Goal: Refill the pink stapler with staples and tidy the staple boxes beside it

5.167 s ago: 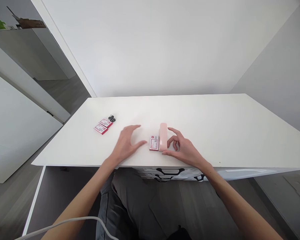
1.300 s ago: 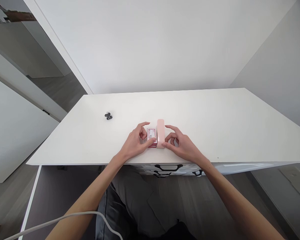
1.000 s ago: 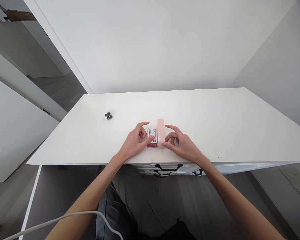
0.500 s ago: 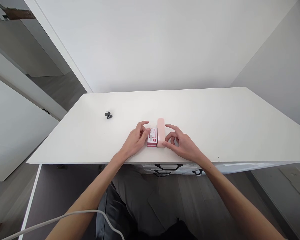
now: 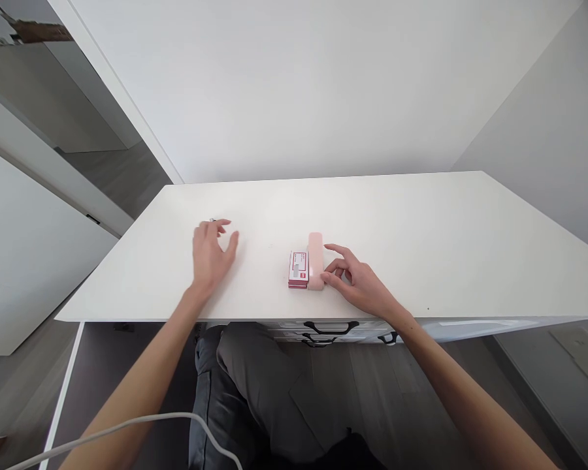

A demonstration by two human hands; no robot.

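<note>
A pink stapler [image 5: 315,260] lies on the white table [image 5: 421,235] near its front edge. Stacked red-and-white staple boxes [image 5: 298,269] sit tight against the stapler's left side. My right hand [image 5: 353,282] rests on the table with fingertips touching the stapler's right side, fingers loosely curled and holding nothing. My left hand [image 5: 210,254] hovers open over the table to the left, fingers spread, and covers the spot where a small black binder clip lay; only a sliver of the clip [image 5: 212,220] shows above the fingertips.
Drawer handles [image 5: 329,326] show under the table's front edge. A white cable [image 5: 127,427] crosses the lower left. My lap is below the table. A white cabinet [image 5: 24,235] stands to the left, and plain walls rise behind and to the right.
My left hand has let go of the staple boxes and swung left to the black clip. The boxes stay stacked beside the stapler. My right hand has barely moved.
</note>
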